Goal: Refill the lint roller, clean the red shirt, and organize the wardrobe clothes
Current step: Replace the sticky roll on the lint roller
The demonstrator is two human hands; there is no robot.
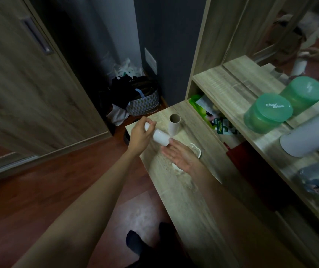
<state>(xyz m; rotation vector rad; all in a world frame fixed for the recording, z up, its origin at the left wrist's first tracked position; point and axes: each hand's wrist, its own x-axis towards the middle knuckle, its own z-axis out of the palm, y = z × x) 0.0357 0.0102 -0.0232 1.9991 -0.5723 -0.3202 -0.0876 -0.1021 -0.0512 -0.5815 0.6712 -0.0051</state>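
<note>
My left hand (140, 135) grips the white handle end of the lint roller, whose white roll (161, 138) points down to the right above the wooden table (189, 192). Below the roll's free end, my right hand (182, 155) lies flat and open, a fingertip touching the roll. An empty brown cardboard core (174, 124) stands upright on the table just behind the roller. A crumpled white wrapper (195, 149) lies on the table, partly under my right hand. No red shirt shows clearly.
A shelf unit with a mirror stands right of the table, carrying a green lidded tub (266, 113) and a white cylinder (309, 134). A wardrobe sliding door (29, 89) fills the left. Bags of clothes (135, 97) sit in the far corner on the floor.
</note>
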